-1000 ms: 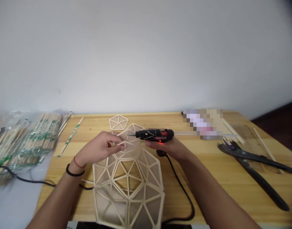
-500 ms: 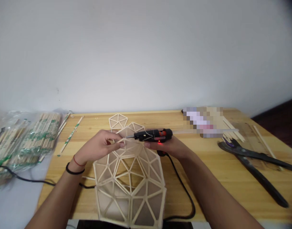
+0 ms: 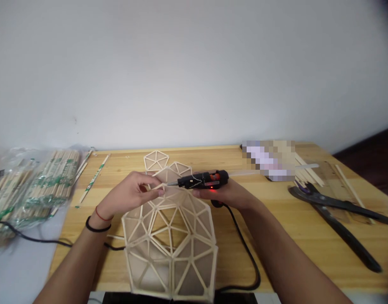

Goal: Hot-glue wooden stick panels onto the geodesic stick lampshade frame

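Observation:
My right hand (image 3: 227, 194) is wrapped round a black hot glue gun (image 3: 202, 180), its red light lit and a clear glue stick (image 3: 241, 173) poking out of the back. The gun's metal nozzle points left and meets, or nearly meets, a short wooden stick (image 3: 162, 186). Thumb and fingers of my left hand (image 3: 140, 188) pinch that stick; whether it is loose or joined to the frame below, I cannot tell. Beneath both hands stands a dome-like frame of wooden sticks (image 3: 171, 253), with translucent panels between many of them.
Bagged chopsticks (image 3: 53, 177) lie at left, a wrapped pair (image 3: 94, 179) beside them. A small stick pentagon (image 3: 156, 160) rests at the back. Large black-handled shears (image 3: 333, 211), a pixelated object (image 3: 268, 160) and loose sticks (image 3: 310, 171) are right. The gun's black cord (image 3: 249, 253) curves round the dome.
The view has shifted slightly, and the dome appears a little further left and up. Both hands keep their hold, with the nozzle still at the stick.

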Demonstrator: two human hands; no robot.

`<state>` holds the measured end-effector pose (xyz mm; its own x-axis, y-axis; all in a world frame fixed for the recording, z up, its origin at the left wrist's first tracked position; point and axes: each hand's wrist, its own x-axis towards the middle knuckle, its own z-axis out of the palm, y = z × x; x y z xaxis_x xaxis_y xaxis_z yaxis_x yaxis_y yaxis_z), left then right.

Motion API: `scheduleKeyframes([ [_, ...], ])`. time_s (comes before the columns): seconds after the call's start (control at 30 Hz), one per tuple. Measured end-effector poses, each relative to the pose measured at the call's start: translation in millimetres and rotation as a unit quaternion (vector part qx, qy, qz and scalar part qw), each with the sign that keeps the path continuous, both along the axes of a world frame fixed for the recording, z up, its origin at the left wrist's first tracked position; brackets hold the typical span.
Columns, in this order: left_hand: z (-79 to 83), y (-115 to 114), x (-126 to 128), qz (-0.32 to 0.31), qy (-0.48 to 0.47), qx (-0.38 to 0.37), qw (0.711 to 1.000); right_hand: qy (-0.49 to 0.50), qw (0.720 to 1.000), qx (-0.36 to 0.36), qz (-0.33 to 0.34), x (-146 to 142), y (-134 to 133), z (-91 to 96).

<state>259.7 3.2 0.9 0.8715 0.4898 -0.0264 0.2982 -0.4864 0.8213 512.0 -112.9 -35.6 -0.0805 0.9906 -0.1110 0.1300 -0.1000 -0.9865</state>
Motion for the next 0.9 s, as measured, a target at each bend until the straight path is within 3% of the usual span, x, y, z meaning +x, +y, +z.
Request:
scheduleKeyframes([
  [0.23,3.6,-2.4,0.6,0.054,-0.029,-0.004,0.998,0.0,1.0,0.003,-0.003,-0.4,-0.7,-2.4],
  [0.53,-0.4,-2.3,-1.0,0.095,-0.133,0.019,0.986,-0.004,1.0,0.004,-0.018,-2.1,-0.9,-1.2],
  [0.9,-0.3,-4.0,1.4,0.085,-0.131,0.017,0.988,-0.012,1.0,0.009,-0.008,-3.6,-0.2,-0.4],
])
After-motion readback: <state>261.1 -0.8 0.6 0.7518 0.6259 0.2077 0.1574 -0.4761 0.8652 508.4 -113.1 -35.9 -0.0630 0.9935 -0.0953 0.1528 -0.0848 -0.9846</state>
